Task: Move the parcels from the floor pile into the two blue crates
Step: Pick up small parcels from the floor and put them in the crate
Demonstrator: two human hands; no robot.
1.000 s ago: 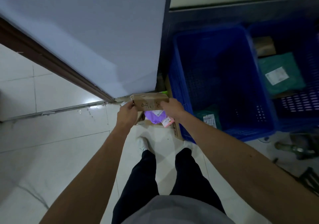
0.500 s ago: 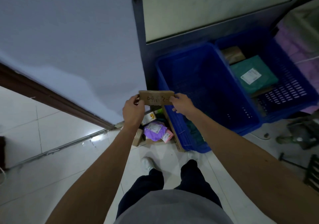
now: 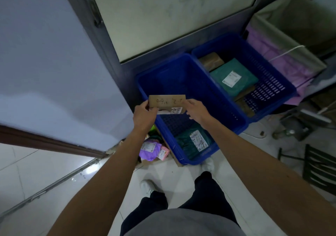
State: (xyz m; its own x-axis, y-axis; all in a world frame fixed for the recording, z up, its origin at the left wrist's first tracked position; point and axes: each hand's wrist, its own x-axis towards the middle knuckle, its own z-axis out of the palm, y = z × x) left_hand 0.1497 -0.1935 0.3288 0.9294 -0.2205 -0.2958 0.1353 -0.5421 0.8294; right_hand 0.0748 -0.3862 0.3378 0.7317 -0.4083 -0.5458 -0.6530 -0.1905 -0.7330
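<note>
Glossy white floor tiles (image 3: pixel 45 172) met a pale blue-grey wall panel (image 3: pixel 54 72) to the left of the hands, with a dark-framed marbled panel (image 3: pixel 163 17) beyond them. Two blue perforated plastic crates stood side by side: the nearer crate (image 3: pixel 181 79) directly under and beyond the hands, the farther crate (image 3: pixel 269 88) to the right of the right hand. A flat brown cardboard parcel (image 3: pixel 167 101) was held over the nearer crate's left end. It bore dark handwritten marks that could not be read, and a white label showed along its lower edge. The left hand (image 3: pixel 144 115) gripped the parcel's left end and the right hand (image 3: pixel 197 111) pinched its right end, both arms extended forward. Just below the right wrist, a teal plastic mailer (image 3: pixel 187 144) lay in the nearer crate, its white label print too small to read. Below the left wrist, a purple plastic mailer (image 3: pixel 151 149) and a pink packet (image 3: pixel 164 153) lay on the floor.
</note>
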